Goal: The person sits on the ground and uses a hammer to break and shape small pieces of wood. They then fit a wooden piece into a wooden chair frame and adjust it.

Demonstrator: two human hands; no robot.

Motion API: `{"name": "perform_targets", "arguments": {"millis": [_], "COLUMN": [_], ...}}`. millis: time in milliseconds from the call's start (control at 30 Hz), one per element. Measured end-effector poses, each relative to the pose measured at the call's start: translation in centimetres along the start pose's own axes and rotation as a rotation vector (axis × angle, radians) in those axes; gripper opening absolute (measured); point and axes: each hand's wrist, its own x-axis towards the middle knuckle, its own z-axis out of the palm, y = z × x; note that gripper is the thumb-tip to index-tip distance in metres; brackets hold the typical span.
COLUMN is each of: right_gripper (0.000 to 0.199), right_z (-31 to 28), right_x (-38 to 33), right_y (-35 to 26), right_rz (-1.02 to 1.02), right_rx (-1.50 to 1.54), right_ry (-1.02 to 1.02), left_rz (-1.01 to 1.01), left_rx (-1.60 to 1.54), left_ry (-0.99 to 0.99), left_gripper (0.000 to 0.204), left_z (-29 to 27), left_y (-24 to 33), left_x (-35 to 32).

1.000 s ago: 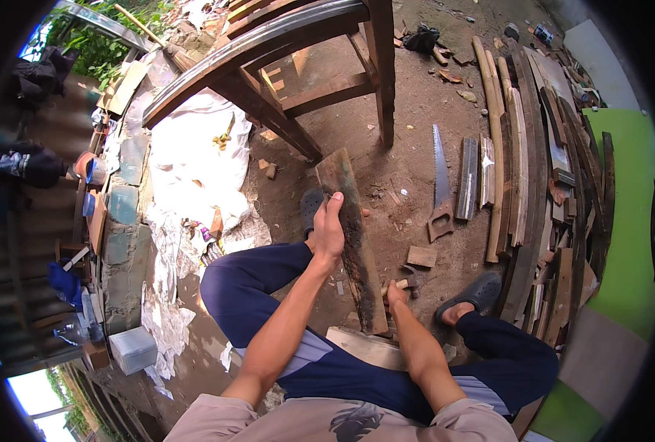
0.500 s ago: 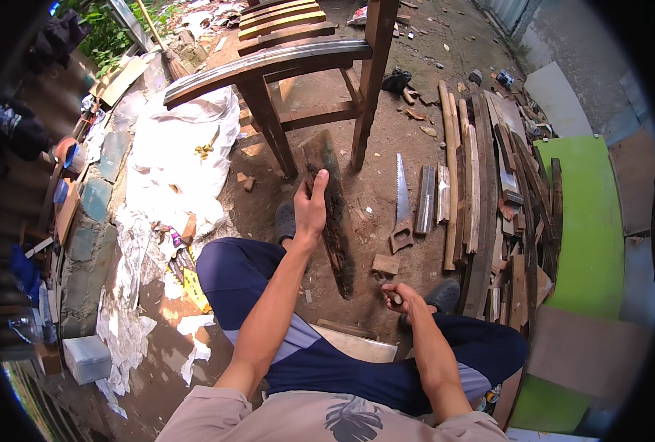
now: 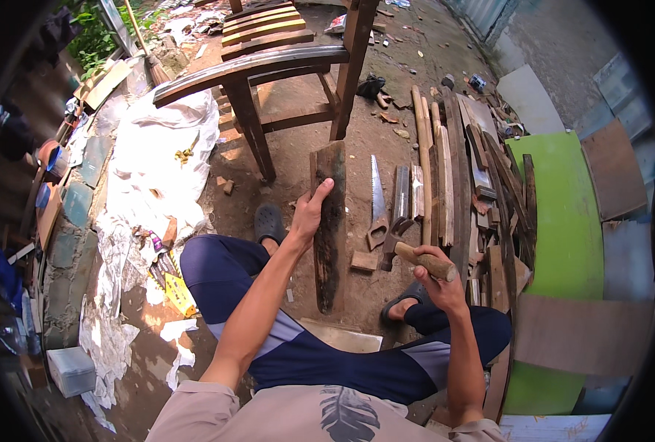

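Observation:
My left hand [image 3: 309, 212] is closed round the edge of a dark, worn wooden board [image 3: 330, 243], its thumb lying on the board's face. The board stands nearly upright between my knees, its lower part blackened and rough. In my right hand [image 3: 442, 286] is a hammer [image 3: 424, 261], gripped by its thick wooden handle. The hammer's dark metal head points left, to the right of the board and apart from it. Below that head lies a small wood block [image 3: 364, 261]. A handsaw [image 3: 377, 202] rests on the ground beyond the block.
A slatted wooden chair [image 3: 283, 74] stands just ahead. Wooden strips and scraps [image 3: 456, 184] are piled on the right, beside a green panel [image 3: 567, 214]. White sheeting [image 3: 158, 155] covers ground on the left, near a yellow-handled saw [image 3: 180, 293]. A pale board [image 3: 342, 337] lies between my legs.
My right hand has risen and moved right, bringing the hammer up into clear view. My left hand has brought the board more upright. The whole view has shifted slightly.

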Motion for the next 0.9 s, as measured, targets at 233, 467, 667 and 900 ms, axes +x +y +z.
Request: {"name": "perform_targets", "arguments": {"millis": [233,467,667,900], "right_gripper": [0.032,0.036,0.046,0.053], "right_z": [0.8,8.3,14.1,15.4], "right_x": [3.6,4.9,4.5,4.6], "right_y": [4.5,17.2,25.0,25.8], "right_rz": [-0.31,0.18,0.513,0.45], "right_rx": [-0.183,-0.345,-0.219,-0.537], "right_ry": [0.275,0.09,-0.066,-0.318], "left_rz": [0.053,0.357,0.181,0.153], "left_rx": [0.351,0.301,0.223,0.199], "left_ry": [0.025,0.286,0.36,0.388], "left_gripper": [0.064,0.066,0.062,0.06], "left_z": [1.0,0.1,-4.1,-6.0], "left_y": [-0.7,0.1,-0.5,0.3], "left_x": [-1.8,0.0,0.1,-1.2]}}
